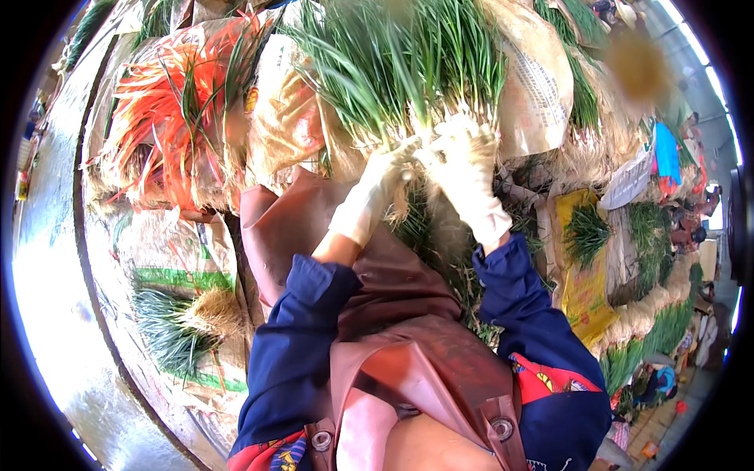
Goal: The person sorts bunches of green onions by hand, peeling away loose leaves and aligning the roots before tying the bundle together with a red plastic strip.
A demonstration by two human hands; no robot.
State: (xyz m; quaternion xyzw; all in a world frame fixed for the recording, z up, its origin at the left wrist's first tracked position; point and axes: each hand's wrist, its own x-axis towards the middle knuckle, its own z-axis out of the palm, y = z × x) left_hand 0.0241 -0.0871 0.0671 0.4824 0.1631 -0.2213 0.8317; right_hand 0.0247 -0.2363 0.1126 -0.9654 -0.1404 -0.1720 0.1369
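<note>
A broad heap of long green chives (393,67) lies in front of me, leaves pointing away and pale root ends toward me. My left hand (383,184), in a cream glove, is closed at the root ends, fingers around a few stalks. Close beside it, my right hand (465,165), gloved the same, is closed on the white bases of stalks; its fingers are partly blurred. The fingertips of both hands nearly meet. Below them, loose roots and trimmings hang over the edge of a brown apron (314,235) on my lap.
Red-orange plastic strips (188,102) lie over root ends on the left. Woven sacks (534,78) lie under and beside the heap. A tied bunch of chives (169,330) rests lower left. More bunches (585,235) and a yellow sack (577,294) lie right. Other people sit at far right.
</note>
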